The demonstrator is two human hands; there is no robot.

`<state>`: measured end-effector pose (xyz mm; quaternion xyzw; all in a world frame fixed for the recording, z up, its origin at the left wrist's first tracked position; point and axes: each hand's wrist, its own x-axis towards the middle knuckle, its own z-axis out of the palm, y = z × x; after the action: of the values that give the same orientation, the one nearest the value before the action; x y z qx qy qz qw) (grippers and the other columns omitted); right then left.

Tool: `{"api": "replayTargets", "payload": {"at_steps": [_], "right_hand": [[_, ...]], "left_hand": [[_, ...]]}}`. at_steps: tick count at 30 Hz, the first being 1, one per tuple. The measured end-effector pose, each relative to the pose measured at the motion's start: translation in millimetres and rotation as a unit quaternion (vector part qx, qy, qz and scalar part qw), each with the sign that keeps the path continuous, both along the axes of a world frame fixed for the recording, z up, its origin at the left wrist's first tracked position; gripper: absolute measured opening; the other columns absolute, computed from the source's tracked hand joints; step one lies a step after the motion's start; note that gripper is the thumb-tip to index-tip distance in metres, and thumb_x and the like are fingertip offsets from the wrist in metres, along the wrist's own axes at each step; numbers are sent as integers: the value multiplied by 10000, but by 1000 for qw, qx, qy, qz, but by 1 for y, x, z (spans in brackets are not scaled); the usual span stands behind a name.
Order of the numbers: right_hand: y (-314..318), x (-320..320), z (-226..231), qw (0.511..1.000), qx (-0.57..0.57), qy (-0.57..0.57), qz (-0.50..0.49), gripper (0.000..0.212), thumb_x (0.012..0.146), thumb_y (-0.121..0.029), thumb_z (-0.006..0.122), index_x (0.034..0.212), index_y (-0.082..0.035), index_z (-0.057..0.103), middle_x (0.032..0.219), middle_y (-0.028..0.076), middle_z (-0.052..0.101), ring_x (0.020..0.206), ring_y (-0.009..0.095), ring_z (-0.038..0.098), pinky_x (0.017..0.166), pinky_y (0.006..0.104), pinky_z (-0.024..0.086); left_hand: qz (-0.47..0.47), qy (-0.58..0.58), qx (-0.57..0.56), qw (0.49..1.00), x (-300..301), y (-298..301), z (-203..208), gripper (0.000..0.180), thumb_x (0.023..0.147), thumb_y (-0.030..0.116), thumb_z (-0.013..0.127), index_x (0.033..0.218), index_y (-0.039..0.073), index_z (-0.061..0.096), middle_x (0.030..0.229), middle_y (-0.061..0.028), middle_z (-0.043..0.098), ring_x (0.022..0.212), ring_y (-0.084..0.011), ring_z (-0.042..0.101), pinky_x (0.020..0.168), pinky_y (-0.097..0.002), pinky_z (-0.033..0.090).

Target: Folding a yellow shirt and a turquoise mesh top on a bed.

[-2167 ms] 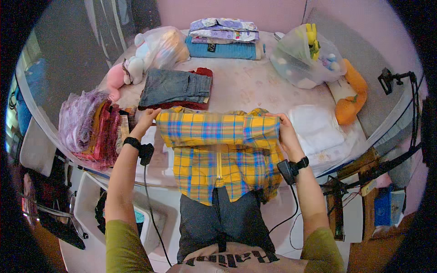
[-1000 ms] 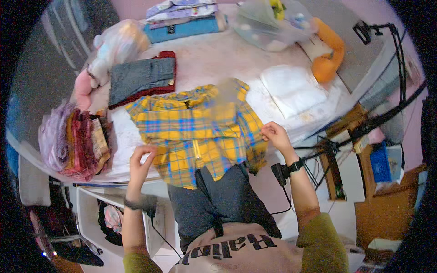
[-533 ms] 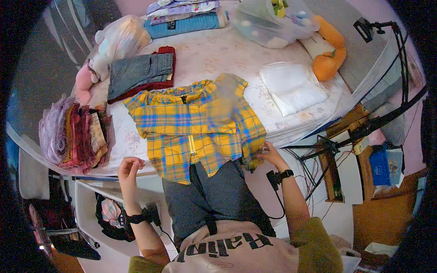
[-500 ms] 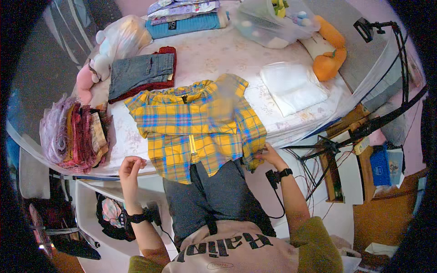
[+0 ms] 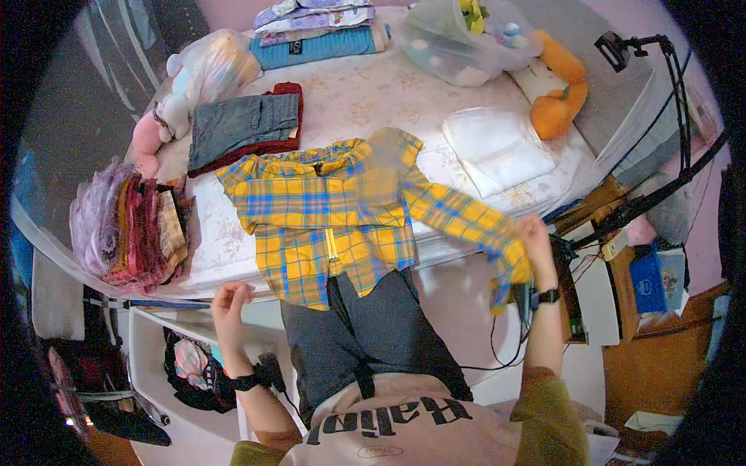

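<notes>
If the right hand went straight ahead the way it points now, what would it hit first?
The right hand would probably reach the bed first, at its near edge; if high enough to clear that, the folded white cloth. Its height is unclear.

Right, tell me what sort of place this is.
Most likely a bedroom: a bed with a floral cover fills much of the view, what looks like a pink plush toy sits near its left edge, and folded jeans lie on it.
</notes>
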<state>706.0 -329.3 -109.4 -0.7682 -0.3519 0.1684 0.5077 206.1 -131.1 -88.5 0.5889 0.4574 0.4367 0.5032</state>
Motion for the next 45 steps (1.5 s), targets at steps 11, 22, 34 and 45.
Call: {"api": "replayTargets", "payload": {"at_steps": [11,22,34,45], "right_hand": [[128,11,202,930,82,-355,40,158,672,-202,607,697,-49,577,707,62,564,673,171,519,628,272,405],[226,-210,115,674,243,-471,514,136,635,-212,587,706,-96,574,789,66,535,858,245,459,800,377,343],[179,-88,31,937,-55,-232,253,109,676,-99,518,767,-62,564,763,121,563,740,276,536,644,358,425],[192,-85,-31,945,2,-308,114,322,645,-133,572,939,-35,483,909,163,493,868,314,462,728,385,399]], "left_hand": [[-120,-9,57,991,9,41,43,72,793,77,484,788,8,502,735,-57,554,647,-111,512,594,-212,395],[-84,27,-38,995,47,93,31,272,798,242,496,1008,71,463,895,-12,539,778,-100,492,641,-244,391],[-111,221,154,957,72,125,-23,582,655,366,640,1084,39,423,1060,-128,461,943,-260,452,777,-368,380],[-57,234,210,948,107,122,15,179,659,139,643,780,39,557,736,-91,561,692,-180,550,606,-289,434]]}}
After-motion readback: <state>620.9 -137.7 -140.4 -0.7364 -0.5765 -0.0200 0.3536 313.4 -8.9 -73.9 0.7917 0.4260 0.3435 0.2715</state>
